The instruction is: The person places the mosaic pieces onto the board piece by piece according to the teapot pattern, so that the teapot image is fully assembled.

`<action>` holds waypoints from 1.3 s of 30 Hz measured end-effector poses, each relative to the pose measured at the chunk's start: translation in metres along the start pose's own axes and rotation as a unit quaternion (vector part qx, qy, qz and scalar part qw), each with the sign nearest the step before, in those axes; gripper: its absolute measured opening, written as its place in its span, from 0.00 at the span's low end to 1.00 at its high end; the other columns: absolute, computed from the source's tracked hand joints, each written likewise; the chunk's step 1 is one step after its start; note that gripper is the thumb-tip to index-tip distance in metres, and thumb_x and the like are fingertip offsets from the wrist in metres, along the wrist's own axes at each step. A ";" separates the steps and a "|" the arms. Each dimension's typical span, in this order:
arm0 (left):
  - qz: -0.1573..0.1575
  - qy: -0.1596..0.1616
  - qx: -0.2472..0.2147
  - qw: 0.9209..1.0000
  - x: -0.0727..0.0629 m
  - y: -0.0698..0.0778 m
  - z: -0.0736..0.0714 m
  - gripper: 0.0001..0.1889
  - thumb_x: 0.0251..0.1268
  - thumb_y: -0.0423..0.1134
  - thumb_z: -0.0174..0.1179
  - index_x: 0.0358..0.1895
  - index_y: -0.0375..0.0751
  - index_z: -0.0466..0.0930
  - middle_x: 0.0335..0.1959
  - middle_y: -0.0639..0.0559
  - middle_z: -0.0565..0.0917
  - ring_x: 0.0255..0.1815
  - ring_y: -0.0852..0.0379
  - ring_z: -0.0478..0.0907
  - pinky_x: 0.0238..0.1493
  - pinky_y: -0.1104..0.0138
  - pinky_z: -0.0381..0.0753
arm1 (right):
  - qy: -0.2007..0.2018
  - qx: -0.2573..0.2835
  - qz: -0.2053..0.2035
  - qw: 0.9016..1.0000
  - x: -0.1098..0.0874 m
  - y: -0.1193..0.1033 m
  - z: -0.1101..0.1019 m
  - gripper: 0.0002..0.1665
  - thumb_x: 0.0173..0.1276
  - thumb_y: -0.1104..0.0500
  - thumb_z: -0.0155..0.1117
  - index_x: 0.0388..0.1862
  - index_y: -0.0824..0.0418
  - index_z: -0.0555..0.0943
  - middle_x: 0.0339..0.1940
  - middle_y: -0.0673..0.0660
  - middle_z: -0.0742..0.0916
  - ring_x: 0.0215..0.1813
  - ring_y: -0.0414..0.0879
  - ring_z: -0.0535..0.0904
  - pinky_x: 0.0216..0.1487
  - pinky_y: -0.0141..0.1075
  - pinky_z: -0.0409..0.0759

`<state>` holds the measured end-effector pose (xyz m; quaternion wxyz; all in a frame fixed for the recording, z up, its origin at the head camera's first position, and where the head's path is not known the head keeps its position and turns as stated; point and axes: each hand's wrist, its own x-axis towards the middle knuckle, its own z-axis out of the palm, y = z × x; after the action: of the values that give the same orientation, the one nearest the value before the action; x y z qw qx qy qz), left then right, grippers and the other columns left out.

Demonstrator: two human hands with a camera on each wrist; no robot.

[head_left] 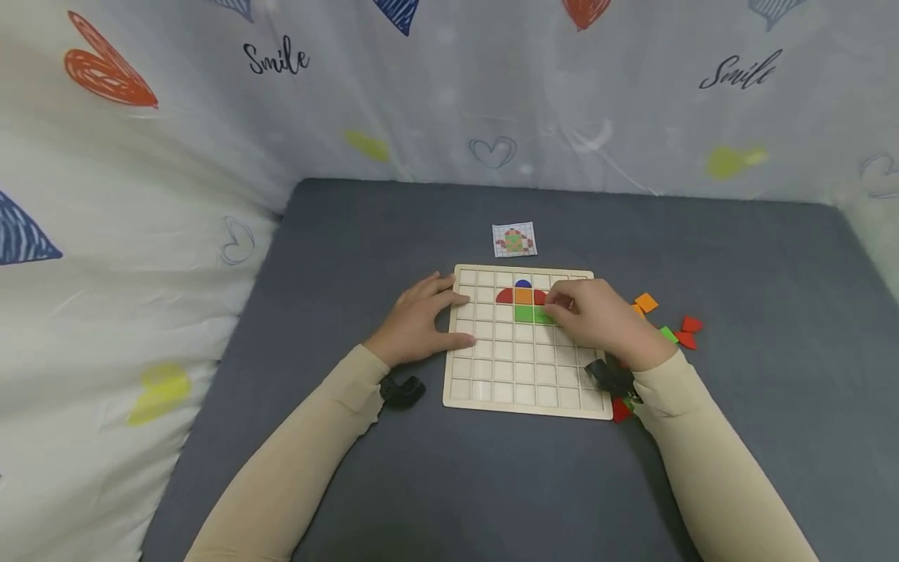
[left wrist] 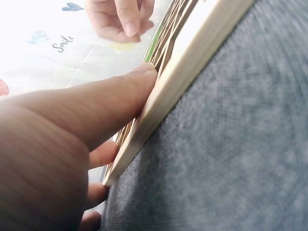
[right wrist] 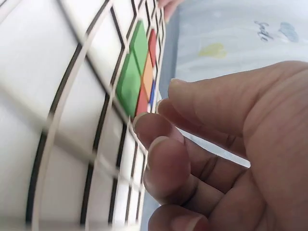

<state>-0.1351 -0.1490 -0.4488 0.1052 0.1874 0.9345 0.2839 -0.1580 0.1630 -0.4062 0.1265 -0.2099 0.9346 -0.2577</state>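
Note:
A wooden grid board (head_left: 485, 394) lies flat on the dark cloth. In its upper part sit a blue half-round (head_left: 523, 284), an orange square (head_left: 523, 296) between two red pieces (head_left: 505, 297), and two green squares (head_left: 524, 314) below. My left hand (head_left: 419, 321) rests at the board's left edge, its thumb (left wrist: 110, 98) on the wooden rim and fingers spread. Over the right red and green pieces hovers my right hand (head_left: 593, 316). Its fingers (right wrist: 168, 163) are loosely bent, with the thumb apart from them and nothing seen between.
Beyond the board lies a small card (head_left: 514, 240) with a coloured grid picture. To its right are loose pieces: an orange square (head_left: 646, 303), red pieces (head_left: 691, 324) and a green one (head_left: 669, 335), some partly hidden by the right arm. A printed white curtain (head_left: 435, 101) hangs behind.

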 end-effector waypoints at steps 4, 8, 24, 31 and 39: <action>0.005 -0.005 -0.008 1.000 0.003 0.001 -0.001 0.39 0.63 0.64 0.71 0.75 0.51 0.76 0.85 0.49 0.58 0.88 0.47 0.45 0.83 0.40 0.48 | 0.007 -0.001 0.025 1.000 -0.015 0.013 -0.013 0.08 0.79 0.56 0.64 0.46 0.58 0.87 0.35 0.53 0.87 0.32 0.48 0.77 0.34 0.40 0.77; 0.005 -0.001 -0.009 1.000 0.005 0.001 -0.003 0.39 0.63 0.64 0.72 0.74 0.51 0.77 0.85 0.49 0.58 0.88 0.47 0.45 0.83 0.40 0.48 | 0.018 0.001 0.037 0.999 -0.027 0.023 -0.028 0.10 0.79 0.55 0.65 0.48 0.60 0.87 0.38 0.56 0.88 0.33 0.48 0.78 0.35 0.41 0.78; -0.003 0.008 -0.002 1.000 0.001 0.000 0.001 0.40 0.62 0.65 0.71 0.74 0.51 0.77 0.85 0.50 0.59 0.88 0.47 0.45 0.83 0.40 0.48 | -0.001 -0.025 0.071 0.997 -0.057 0.062 -0.042 0.13 0.76 0.53 0.70 0.48 0.61 0.86 0.38 0.52 0.90 0.38 0.46 0.83 0.40 0.43 0.81; 0.001 0.005 -0.003 1.000 0.002 0.002 -0.001 0.40 0.62 0.65 0.72 0.75 0.51 0.76 0.85 0.49 0.59 0.88 0.47 0.45 0.83 0.40 0.48 | -0.023 -0.042 0.100 0.994 -0.073 0.069 -0.044 0.16 0.74 0.50 0.71 0.44 0.63 0.85 0.31 0.52 0.84 0.28 0.46 0.74 0.29 0.39 0.74; -0.001 -0.003 -0.002 1.000 0.001 0.000 0.001 0.40 0.62 0.65 0.71 0.75 0.51 0.76 0.85 0.49 0.58 0.88 0.46 0.44 0.83 0.40 0.47 | -0.051 -0.048 0.135 0.988 -0.083 0.071 -0.047 0.20 0.71 0.46 0.74 0.39 0.63 0.84 0.30 0.52 0.84 0.30 0.46 0.76 0.31 0.39 0.75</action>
<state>-0.1354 -0.1479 -0.4499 0.1087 0.1868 0.9337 0.2854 -0.1246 0.2760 -0.3941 0.1970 -0.1005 0.9580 -0.1823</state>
